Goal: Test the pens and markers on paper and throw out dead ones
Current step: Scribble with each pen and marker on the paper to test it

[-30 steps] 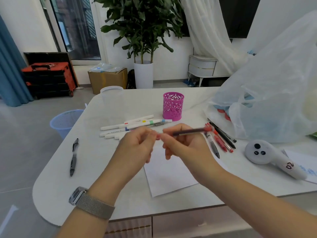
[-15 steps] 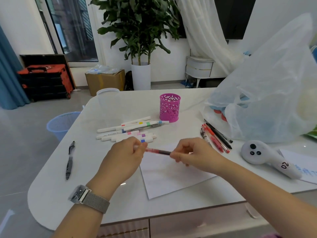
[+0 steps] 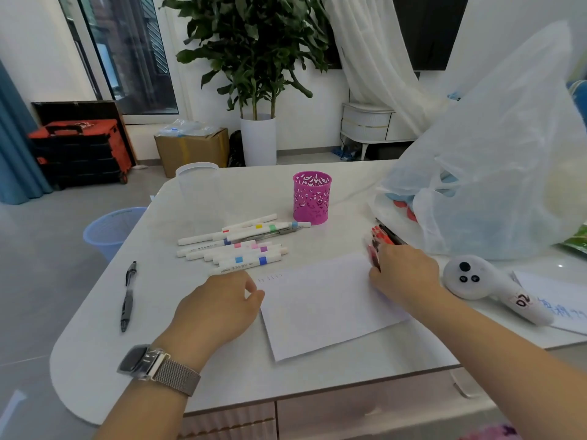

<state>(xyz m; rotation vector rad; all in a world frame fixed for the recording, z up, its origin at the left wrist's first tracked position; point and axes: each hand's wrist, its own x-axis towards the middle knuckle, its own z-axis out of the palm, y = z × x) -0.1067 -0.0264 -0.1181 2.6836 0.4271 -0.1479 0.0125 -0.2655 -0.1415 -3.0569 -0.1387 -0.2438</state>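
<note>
Right hand (image 3: 403,271) carried the pen to the red pens (image 3: 379,241); left hand (image 3: 219,308) released.

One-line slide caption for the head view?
Right hand reaches the red pens beside the paper; left hand rests.

White walls, grey floor (image 3: 38,265), potted plant (image 3: 254,58)

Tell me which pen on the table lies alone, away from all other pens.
The black pen near the table's left edge. It lies by itself, while the white markers form one cluster and the red and black pens another.
</note>
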